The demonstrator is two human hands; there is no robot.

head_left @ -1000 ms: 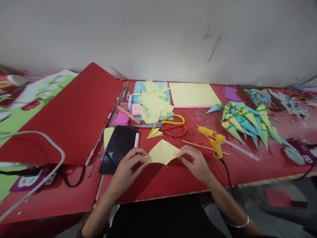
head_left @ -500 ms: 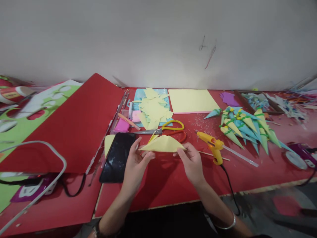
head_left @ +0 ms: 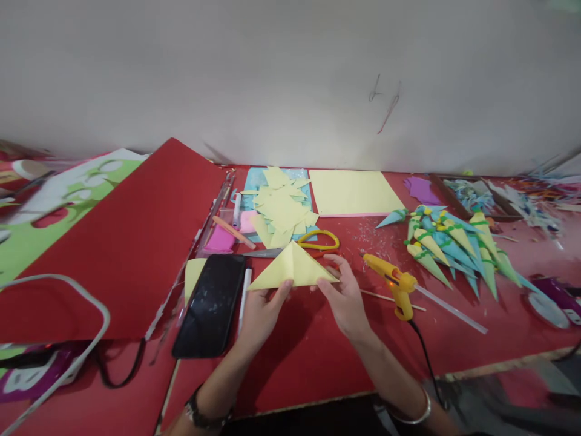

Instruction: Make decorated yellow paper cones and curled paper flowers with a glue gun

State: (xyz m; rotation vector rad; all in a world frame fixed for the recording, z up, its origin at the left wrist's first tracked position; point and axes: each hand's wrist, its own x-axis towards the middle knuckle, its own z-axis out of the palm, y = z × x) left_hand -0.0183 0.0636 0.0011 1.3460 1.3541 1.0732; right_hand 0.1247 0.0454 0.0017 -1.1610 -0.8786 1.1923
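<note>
Over red tbl (head_left: 295, 357), grey wall (head_left: 254, 85) behind, L grip (head_left: 263, 310) & R grip (head_left: 344, 300) both pinch folded yellow ppr (head_left: 293, 265).

The yellow paper (head_left: 285, 269), a spread diamond clear of the scissors (head_left: 321, 246) a second ago, is now a triangle overlapping their middle, hiding the small folded piece beside them. The left hand (head_left: 263, 312) has slid its thumb from the paper's corner to its lower edge.

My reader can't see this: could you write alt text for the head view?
The left hand and right hand hold a folded yellow paper triangle over a red table; a black phone lies left, a yellow glue gun right.
</note>
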